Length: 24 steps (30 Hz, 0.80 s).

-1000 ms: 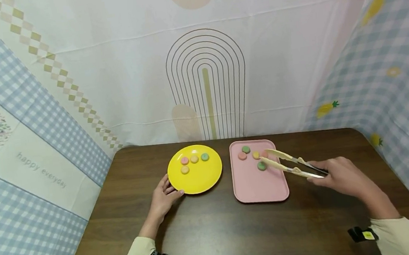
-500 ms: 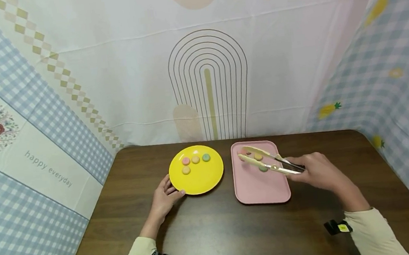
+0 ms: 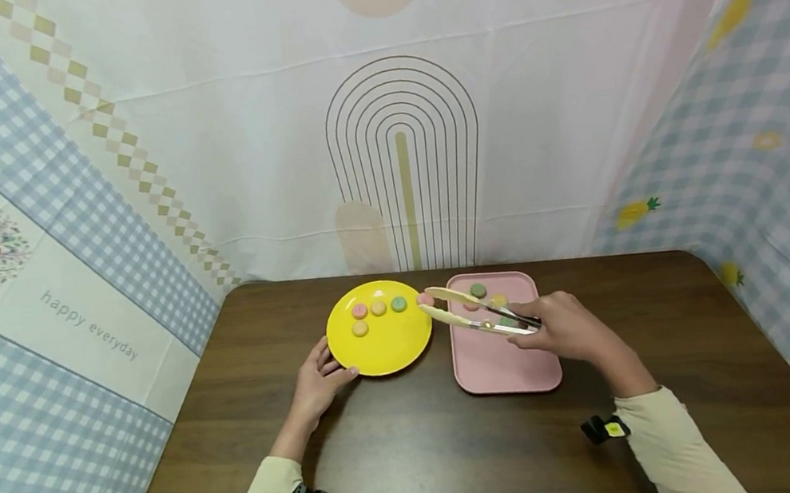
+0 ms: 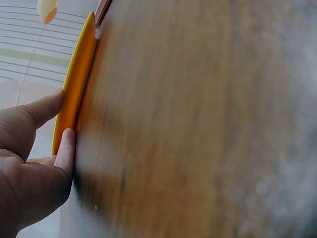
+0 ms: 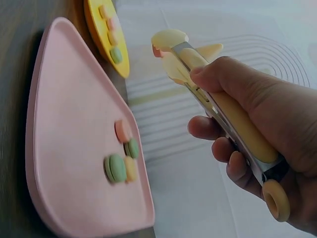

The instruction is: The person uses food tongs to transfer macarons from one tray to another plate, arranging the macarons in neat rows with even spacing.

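My right hand (image 3: 564, 327) grips the tongs (image 5: 223, 109), whose cream tips pinch a pink macaron (image 3: 425, 299) in the air by the yellow plate's right edge. At the left, my left hand (image 3: 317, 385) holds the rim of the yellow plate (image 3: 384, 352), its thumb and fingers at the edge. On that plate lie a pink macaron (image 3: 360, 311), a green macaron (image 3: 399, 304) and two pale yellow ones. The pink tray (image 3: 502, 368) lies under the right hand and tongs. It bears a salmon macaron (image 5: 122, 131), a yellow macaron (image 5: 130, 168) and two green ones.
Plate and tray stand side by side near the back of the brown wooden table (image 3: 417, 461). Behind the table hangs a white patterned cloth (image 3: 250, 173). Blue checked cloth (image 3: 705, 166) drapes the right side, and similar cloth the left.
My right hand has moved left across the tray, carrying the pink macaron in the tongs from the tray to the plate's right edge. The left hand stays at the plate.
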### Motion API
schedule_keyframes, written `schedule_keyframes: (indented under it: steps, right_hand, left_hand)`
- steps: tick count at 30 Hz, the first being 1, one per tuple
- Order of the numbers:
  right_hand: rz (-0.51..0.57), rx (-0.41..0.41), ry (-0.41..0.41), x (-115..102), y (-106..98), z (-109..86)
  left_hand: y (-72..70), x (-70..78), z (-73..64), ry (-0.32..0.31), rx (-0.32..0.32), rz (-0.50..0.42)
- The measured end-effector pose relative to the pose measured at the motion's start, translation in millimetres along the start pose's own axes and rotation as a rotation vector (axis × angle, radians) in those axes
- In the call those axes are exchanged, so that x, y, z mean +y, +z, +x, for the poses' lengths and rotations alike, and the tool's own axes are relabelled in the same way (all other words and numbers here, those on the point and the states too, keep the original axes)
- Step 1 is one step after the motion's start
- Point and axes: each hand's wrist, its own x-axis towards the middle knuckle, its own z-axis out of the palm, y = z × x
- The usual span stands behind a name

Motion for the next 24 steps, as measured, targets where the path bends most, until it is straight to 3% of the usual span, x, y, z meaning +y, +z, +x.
schedule_keyframes:
  steps: [9,18,24]
  right_hand:
    - [0.034,-0.020,-0.082,-18,19,26.3]
    - [0.030,-0.074,-0.057,-26,40,47.3]
    - [0.017,-0.082,-0.093,-27,51,54.5]
  left_hand:
    - [-0.5,0.5,-1.7,0.012,0.000,0.001]
    - [0.4,0.4,1.2,0.003,-0.009,0.002]
    - [0.9,-1.0,-0.8,0.017,0.006,-0.004]
